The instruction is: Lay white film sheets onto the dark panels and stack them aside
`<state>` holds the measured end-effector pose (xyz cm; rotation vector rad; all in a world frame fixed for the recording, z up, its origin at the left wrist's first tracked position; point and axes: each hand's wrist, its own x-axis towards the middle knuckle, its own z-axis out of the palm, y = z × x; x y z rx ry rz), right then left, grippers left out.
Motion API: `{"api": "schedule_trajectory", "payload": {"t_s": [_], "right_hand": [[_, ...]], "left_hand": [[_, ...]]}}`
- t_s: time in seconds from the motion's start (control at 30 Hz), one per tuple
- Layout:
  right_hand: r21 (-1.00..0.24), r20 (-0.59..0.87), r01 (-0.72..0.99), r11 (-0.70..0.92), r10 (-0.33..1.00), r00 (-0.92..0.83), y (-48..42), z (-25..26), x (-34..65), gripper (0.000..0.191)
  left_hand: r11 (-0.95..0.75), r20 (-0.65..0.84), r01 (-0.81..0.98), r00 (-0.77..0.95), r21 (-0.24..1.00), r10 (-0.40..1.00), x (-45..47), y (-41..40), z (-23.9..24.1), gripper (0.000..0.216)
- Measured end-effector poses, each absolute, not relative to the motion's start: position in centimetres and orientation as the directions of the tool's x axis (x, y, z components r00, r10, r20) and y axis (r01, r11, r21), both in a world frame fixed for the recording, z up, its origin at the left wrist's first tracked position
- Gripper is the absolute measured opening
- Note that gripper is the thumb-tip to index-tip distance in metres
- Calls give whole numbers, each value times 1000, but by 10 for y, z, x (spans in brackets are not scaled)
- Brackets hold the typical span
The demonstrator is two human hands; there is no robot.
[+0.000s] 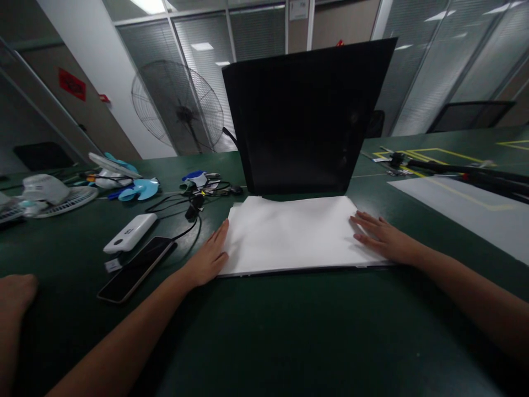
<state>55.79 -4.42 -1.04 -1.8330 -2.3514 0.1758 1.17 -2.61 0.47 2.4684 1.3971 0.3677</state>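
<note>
A stack of white sheets [293, 234] lies on the dark green table in front of me, its edges slightly uneven. My left hand [208, 259] rests against the stack's left edge, fingers stretched out along the side. On the right edge lies my right hand [382, 238], fingers spread and fingertips on the paper. Neither hand grips anything. Just behind the sheets a large black panel [306, 121] stands upright, leaning back a little; whether it is a screen or a lid I cannot tell.
Left of my arm lie a phone [138, 269] with a cable and a white power bank [130, 233]. Fan parts [142, 189] and small clutter sit behind them. Another person's hand [16, 292] is at the left edge. A white sheet [467, 209] and black poles [475, 171] lie right.
</note>
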Motion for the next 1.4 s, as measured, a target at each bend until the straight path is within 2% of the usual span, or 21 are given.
{"api": "schedule_trajectory", "payload": {"t_s": [0.13, 0.23, 0.37, 0.47, 0.63, 0.77, 0.93, 1.03, 1.1, 1.17, 1.23, 1.3, 1.4], "right_hand": [[-267, 8, 929, 256, 965, -263, -47, -4, 555, 81], [-286, -7, 919, 270, 959, -284, -51, 0, 557, 86], [-261, -66, 901, 347, 925, -375, -58, 4, 560, 104], [-216, -102, 898, 383, 906, -411, -61, 6, 562, 109], [-213, -89, 887, 409, 896, -435, -61, 5, 566, 113], [-186, -114, 886, 424, 887, -448, -64, 8, 562, 103], [-255, -80, 835, 488, 850, -521, -58, 9, 562, 78], [-229, 88, 898, 377, 926, -366, -44, 1, 592, 70], [-202, 261, 961, 188, 956, -132, -38, -6, 628, 79], [-212, 397, 977, -7, 913, 92, -39, -10, 671, 92], [-255, 477, 959, -123, 847, 236, -47, -9, 709, 95], [-309, 482, 945, -107, 839, 253, -58, -6, 736, 89], [-358, 392, 932, 64, 916, 88, -68, 3, 746, 79]], "left_hand": [[-485, 100, 803, 482, 347, 870, 13, -26, 5, 91], [-512, 91, 806, 510, 295, 855, 15, -28, 9, 82], [-529, 10, 822, 539, 211, 842, 17, -32, 15, 61], [-513, 1, 836, 522, 194, 853, 17, -32, 17, 59], [-470, 3, 862, 478, 191, 878, 19, -32, 16, 62], [-456, -7, 869, 465, 191, 885, 19, -32, 17, 62], [-454, -17, 872, 464, 185, 885, 18, -32, 16, 68], [-469, 3, 866, 475, 173, 880, 18, -32, 15, 69], [-474, 9, 863, 480, 174, 877, 18, -32, 15, 69], [-471, 6, 863, 478, 182, 878, 17, -32, 15, 70], [-474, 8, 860, 482, 190, 876, 17, -32, 15, 71], [-485, 23, 853, 490, 193, 872, 16, -32, 14, 70], [-489, 33, 851, 493, 189, 870, 15, -32, 14, 69]]}}
